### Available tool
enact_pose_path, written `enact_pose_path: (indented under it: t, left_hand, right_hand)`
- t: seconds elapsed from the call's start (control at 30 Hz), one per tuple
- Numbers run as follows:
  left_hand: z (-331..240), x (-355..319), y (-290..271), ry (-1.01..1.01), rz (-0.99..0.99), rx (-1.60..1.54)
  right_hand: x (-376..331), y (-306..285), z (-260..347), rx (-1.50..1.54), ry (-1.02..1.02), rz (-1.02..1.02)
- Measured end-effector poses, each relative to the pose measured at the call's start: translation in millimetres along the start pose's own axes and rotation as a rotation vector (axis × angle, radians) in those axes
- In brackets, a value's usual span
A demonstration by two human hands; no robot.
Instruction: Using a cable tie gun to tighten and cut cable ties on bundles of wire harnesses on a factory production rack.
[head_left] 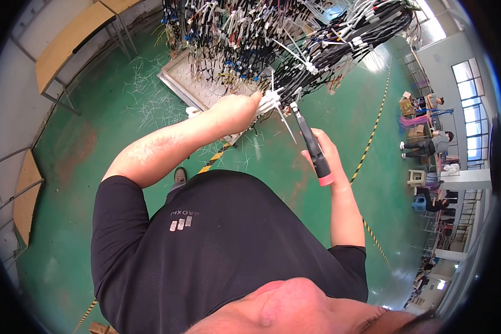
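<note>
While the left hand (pixel 239 113) sat at 12 o'clock from the centre, its fingers were clenched round the near end of a long, thick bundle of black and white cables (pixel 342 51), which stretched away toward 1 o'clock. A clump of thin white plastic ties (pixel 270 100) clustered on that bundle just beside the fist, its tails jutting out toward 12 and 5 o'clock. Between 2 and 3 o'clock, the right hand (pixel 327 146) grasped a slim black hand tool with a pinkish-red butt end (pixel 312 145), fingers partly hidden, thumb at its left side. The tool pointed toward 11 o'clock, its tip near the ties; whether they touched could not be told. Beyond the hands, a dense curtain of multicoloured wires (pixel 234 30) hung at 12 o'clock above a pale, flat, metal-edged platform (pixel 197 92). Thin white scraps (pixel 150 92) lay scattered at 10 o'clock across a glossy green floor (pixel 111 133). Several co-workers (pixel 441 143) were visible at 3 o'clock.
</note>
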State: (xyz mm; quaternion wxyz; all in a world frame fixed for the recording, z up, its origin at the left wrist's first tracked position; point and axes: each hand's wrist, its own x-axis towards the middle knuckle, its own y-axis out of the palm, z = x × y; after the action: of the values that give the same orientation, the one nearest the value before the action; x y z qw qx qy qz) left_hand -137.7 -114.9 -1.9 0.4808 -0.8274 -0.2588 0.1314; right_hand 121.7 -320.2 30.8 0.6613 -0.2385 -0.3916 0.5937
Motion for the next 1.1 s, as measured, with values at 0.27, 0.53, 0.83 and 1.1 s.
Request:
enact_pose_path:
  t: [0.27, 0.53, 0.83, 1.1]
  left_hand:
    - [-6, 1, -4, -0.042, 0.061, -0.017]
    - [-9, -3, -2, -0.063, -0.008, 0.008]
    - [-13, -2, -8, -0.057, 0.022, -0.010]
    - [-15, -4, -11, -0.049, 0.046, -0.021]
  right_hand:
    - [5, -8, 6, 0.246, 0.087, 0.188]
    - [5, -6, 5, 0.302, 0.059, 0.254]
    - [-1, 7, -10, 0.435, 0.035, 0.213]
    - [-4, 8, -2, 0.388, 0.051, 0.161]
